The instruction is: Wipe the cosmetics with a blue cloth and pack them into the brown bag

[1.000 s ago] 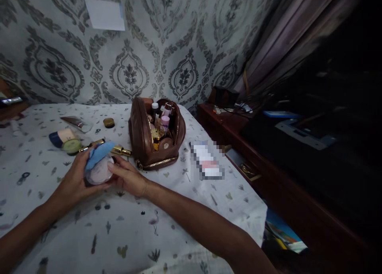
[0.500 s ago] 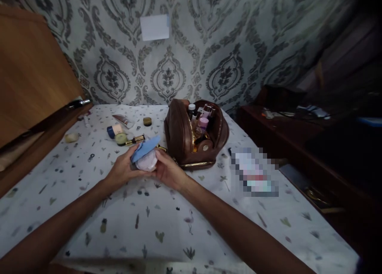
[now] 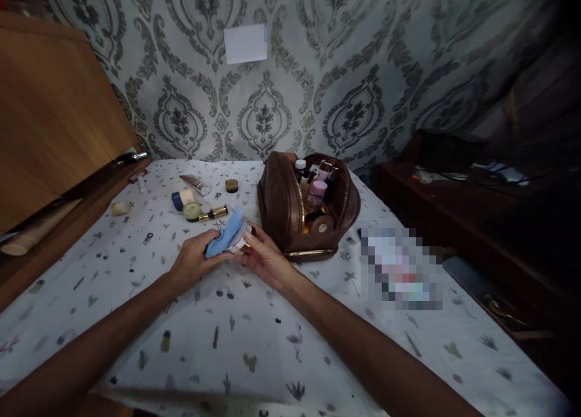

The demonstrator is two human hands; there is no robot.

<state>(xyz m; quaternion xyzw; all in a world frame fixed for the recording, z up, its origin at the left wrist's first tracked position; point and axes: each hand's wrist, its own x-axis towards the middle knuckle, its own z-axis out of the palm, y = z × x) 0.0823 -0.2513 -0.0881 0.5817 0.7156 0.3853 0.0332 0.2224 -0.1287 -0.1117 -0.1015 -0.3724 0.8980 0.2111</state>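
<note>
A blue cloth (image 3: 224, 238) is gripped by my left hand (image 3: 193, 256), its fingers closed round the folds. My right hand (image 3: 263, 256) is shut on a small round container (image 3: 240, 240), pale and shiny, now tilted on edge with the cloth pressed against its left side. My fingers hide part of the container, so its exact kind is unclear. Just beyond my right hand stands a brown makeup bag (image 3: 284, 208), unzipped, with bottles and a pink-capped container (image 3: 319, 190) inside. Past my left hand lies a gold and black tube (image 3: 213, 213).
Beyond lie a green-topped round jar (image 3: 192, 211), a navy-and-cream jar (image 3: 182, 200), a squeeze tube (image 3: 194, 182) and a small gold-brown jar (image 3: 231, 186). A yellowish piece (image 3: 120, 208) sits left. A blurred-out object (image 3: 399, 269) is at right. A wooden panel (image 3: 59, 114) borders the left.
The round container has turned from showing its pale face to standing more on edge. The blue cloth is now bunched more upright against it. The view has shifted slightly left.
</note>
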